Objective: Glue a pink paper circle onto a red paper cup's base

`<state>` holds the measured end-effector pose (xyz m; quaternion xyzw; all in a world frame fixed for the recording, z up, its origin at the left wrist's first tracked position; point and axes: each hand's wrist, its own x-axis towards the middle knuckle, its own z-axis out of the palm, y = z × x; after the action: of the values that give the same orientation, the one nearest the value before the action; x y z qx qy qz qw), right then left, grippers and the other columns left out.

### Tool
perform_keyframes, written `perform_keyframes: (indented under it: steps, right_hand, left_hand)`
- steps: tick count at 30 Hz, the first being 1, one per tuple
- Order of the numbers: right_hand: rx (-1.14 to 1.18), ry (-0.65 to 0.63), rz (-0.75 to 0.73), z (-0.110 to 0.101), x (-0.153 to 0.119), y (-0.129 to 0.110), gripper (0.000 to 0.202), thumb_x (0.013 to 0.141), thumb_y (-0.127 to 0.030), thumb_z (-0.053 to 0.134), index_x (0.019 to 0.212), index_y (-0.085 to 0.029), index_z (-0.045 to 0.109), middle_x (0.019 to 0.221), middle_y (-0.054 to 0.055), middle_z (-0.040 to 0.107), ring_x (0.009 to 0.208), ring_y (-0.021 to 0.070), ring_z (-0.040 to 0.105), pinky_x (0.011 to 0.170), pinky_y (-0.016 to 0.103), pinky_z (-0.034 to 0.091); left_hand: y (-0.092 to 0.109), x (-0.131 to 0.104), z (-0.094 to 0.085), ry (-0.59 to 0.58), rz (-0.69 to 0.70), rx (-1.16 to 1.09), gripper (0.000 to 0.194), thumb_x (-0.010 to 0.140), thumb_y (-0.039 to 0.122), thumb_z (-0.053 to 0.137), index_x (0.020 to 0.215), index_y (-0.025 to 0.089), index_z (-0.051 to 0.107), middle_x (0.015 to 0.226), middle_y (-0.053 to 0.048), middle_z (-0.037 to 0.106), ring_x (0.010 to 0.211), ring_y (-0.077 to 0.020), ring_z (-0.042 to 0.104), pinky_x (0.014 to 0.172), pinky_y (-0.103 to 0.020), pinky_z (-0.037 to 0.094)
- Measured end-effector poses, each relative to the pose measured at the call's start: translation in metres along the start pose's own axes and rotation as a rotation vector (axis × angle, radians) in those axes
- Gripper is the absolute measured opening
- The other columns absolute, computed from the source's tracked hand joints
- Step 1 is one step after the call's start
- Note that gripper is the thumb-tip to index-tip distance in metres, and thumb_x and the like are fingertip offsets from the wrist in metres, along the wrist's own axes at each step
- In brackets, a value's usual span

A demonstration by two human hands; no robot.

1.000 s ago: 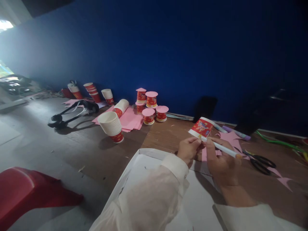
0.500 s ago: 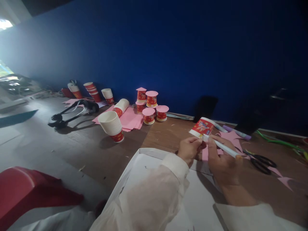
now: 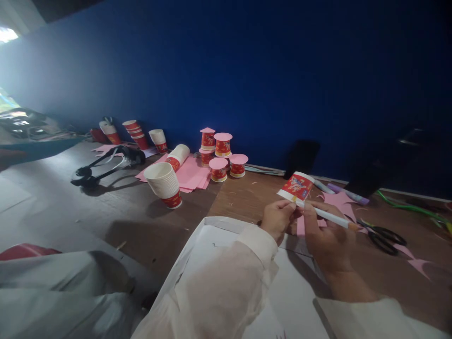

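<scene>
A short red printed paper cup (image 3: 298, 186) with a white rim is tilted on its side above the table. My left hand (image 3: 278, 219) pinches the rim at its near edge. In my right hand (image 3: 328, 242) lies a white marker pen (image 3: 334, 217) with an orange end; its tip meets the rim close to my left fingers, and the exact contact is hidden. Beneath and beside my hands are pink paper scraps (image 3: 339, 203). Black-handled scissors (image 3: 384, 239) rest right of my right hand.
Red cups with pink paper discs (image 3: 238, 160) stand stacked by the blue partition (image 3: 247, 70). Left of them are pink sheets (image 3: 194, 176), a nested cup stack (image 3: 162, 181) and a black headset (image 3: 106, 165). A white box lid (image 3: 197, 249) lies under my forearms. Another person's pale clothing (image 3: 63, 282) shows at lower left.
The marker has swung flatter, its orange end moving right and slightly up, while the cup stays nearly still. At lower left, the other person's pale clothing now covers most of the red stool.
</scene>
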<state>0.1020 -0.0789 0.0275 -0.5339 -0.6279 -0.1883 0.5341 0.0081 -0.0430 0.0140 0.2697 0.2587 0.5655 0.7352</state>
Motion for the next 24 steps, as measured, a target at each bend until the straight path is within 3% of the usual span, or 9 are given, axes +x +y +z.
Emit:
perform_keyframes:
  steps: [13, 24]
  right_hand:
    - [0.049, 0.036, 0.005, 0.0006, 0.0020, -0.0030, 0.013, 0.094, -0.027, 0.062, 0.090, -0.019, 0.071, 0.084, 0.008, 0.076, 0.076, 0.0196, 0.073, 0.074, 0.032, 0.057]
    - [0.078, 0.050, -0.002, 0.0048, -0.0031, 0.0050, 0.013, 0.095, -0.028, 0.063, 0.091, -0.020, 0.072, 0.091, 0.008, 0.077, 0.081, 0.0194, 0.072, 0.079, 0.033, 0.056]
  left_hand:
    - [0.0006, -0.0003, 0.0002, 0.000, -0.019, 0.004, 0.041, 0.049, 0.042, 0.093, 0.067, 0.014, 0.070, 0.065, -0.002, 0.064, 0.061, -0.0104, 0.055, 0.073, -0.029, 0.047]
    - [-0.0005, 0.0022, 0.0020, 0.024, -0.058, 0.019, 0.038, 0.055, 0.038, 0.090, 0.068, 0.012, 0.067, 0.065, -0.003, 0.064, 0.062, -0.0118, 0.058, 0.070, -0.028, 0.046]
